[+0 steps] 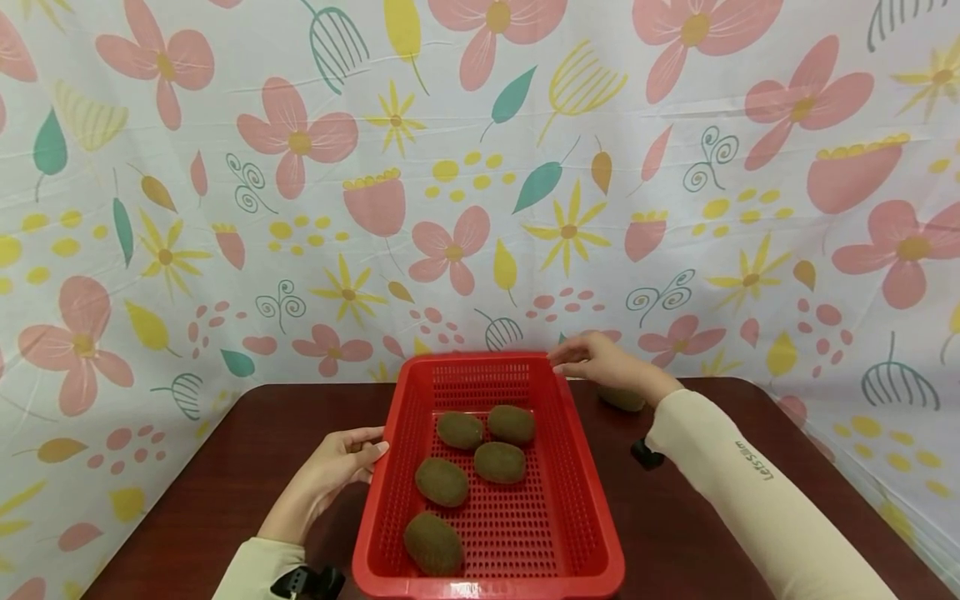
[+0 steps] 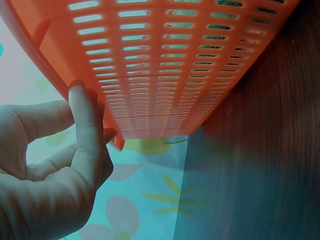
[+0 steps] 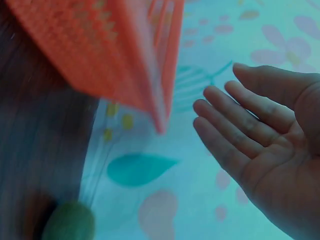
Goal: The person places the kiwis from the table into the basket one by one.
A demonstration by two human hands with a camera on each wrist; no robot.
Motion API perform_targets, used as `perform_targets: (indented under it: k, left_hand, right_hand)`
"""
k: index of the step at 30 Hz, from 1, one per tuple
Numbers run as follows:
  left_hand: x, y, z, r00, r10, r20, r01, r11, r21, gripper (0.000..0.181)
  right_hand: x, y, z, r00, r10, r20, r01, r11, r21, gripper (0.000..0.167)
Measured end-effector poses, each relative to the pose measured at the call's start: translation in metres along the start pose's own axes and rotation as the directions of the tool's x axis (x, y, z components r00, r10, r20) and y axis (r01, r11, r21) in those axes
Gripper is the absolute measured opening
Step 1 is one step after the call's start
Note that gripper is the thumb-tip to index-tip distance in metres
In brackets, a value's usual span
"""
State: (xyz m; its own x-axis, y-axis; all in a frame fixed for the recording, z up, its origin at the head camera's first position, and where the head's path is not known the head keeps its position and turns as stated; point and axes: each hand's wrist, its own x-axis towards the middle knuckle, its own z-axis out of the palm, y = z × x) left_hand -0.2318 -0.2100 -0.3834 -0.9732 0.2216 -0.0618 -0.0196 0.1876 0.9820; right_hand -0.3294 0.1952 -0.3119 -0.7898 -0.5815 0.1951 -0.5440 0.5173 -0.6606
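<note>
A red plastic basket (image 1: 491, 587) with slotted walls stands on the dark table, with several brown kiwis (image 1: 442, 482) lying loose inside. My left hand (image 1: 337, 471) holds the basket's left rim with bent fingers, and the left wrist view shows its fingertips against that rim. My right hand (image 1: 600, 362) is raised by the far right corner of the basket. In the right wrist view, its palm and slightly bent fingers (image 3: 230, 145) are apart from the basket (image 3: 120, 65) and hold nothing. Another kiwi (image 1: 621, 400) lies on the table beneath my right wrist, partly hidden.
The dark wooden table (image 1: 225, 492) extends on both sides of the basket. A white cloth (image 1: 465, 183) printed with flowers and leaves hangs behind the table and along its sides. Black straps with small devices (image 1: 647, 454) are on both wrists.
</note>
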Motion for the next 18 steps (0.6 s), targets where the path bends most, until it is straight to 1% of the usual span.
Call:
perform_targets:
  k: [2,4,6,9,13,18]
  left_hand:
    - [0.000,0.000,0.000,1.000,-0.002,-0.002,0.002,1.000,0.000,0.052]
    - [0.000,-0.001,0.000,1.000,-0.004,-0.004,0.004,1.000,0.001,0.051]
    - [0.001,-0.001,0.000,1.000,-0.006,-0.006,0.006,1.000,0.000,0.051]
    - [0.001,-0.001,0.000,1.000,-0.002,-0.006,0.002,1.000,0.001,0.051]
    - [0.000,0.000,0.000,1.000,0.000,-0.008,0.000,1.000,0.002,0.050]
    - [0.000,0.000,0.000,1.000,-0.003,-0.007,0.003,1.000,-0.001,0.050]
  right_hand:
    - [-0.005,0.010,-0.004,0.999,0.009,-0.047,-0.009,1.000,0.002,0.029]
    - [-0.010,0.020,-0.009,0.995,0.044,-0.089,-0.044,0.999,0.000,0.030]
    - [-0.016,0.033,-0.013,0.989,0.078,-0.122,-0.080,0.997,-0.014,0.032]
    - [-0.024,0.054,-0.018,0.982,0.107,-0.158,-0.114,0.993,-0.034,0.033]
    - [-0.032,0.078,-0.022,0.970,0.110,-0.219,-0.133,0.987,-0.092,0.031]
    - [-0.039,0.094,-0.022,0.953,0.127,-0.275,-0.160,0.982,-0.101,0.028]
